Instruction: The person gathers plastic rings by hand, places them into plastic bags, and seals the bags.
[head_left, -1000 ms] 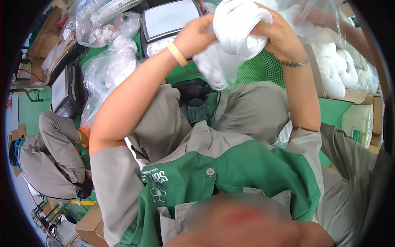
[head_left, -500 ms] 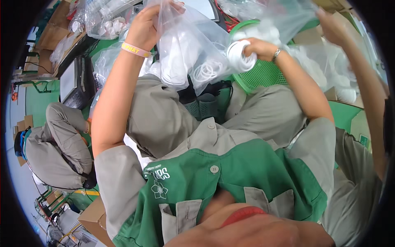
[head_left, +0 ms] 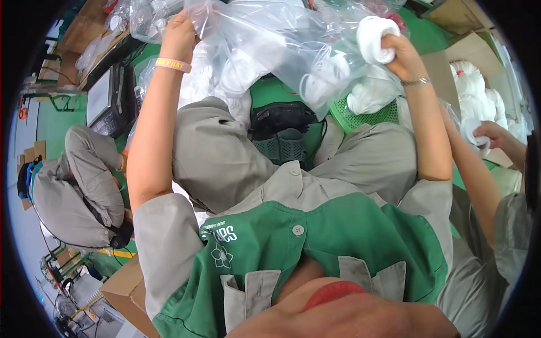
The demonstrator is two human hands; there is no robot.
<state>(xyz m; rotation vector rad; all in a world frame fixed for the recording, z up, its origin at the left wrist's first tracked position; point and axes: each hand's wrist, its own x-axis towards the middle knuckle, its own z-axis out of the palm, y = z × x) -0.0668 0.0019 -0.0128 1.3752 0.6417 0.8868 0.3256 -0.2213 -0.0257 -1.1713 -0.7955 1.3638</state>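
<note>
A clear plastic bag hangs stretched across the top of the view, with white ring-shaped pieces showing through it. My left hand is closed on the bag's left edge. To the right, my right hand grips a thick white ring-shaped bundle, its fingers passing through the opening. That bundle is beside the bag's right end; whether it touches the plastic I cannot tell. Under the bag's right part stands a green mesh basket with white bundles in it.
A co-worker's hand holds a white roll at the right. Beyond it stands an open cardboard box with white goods. Dark slippers lie between my legs. At left are a black scale-like device and another seated person.
My right hand has moved up and right with the white bundle. My left hand has shifted left and slightly down, and the bag is spread wider. The co-worker's hand at right has come lower.
</note>
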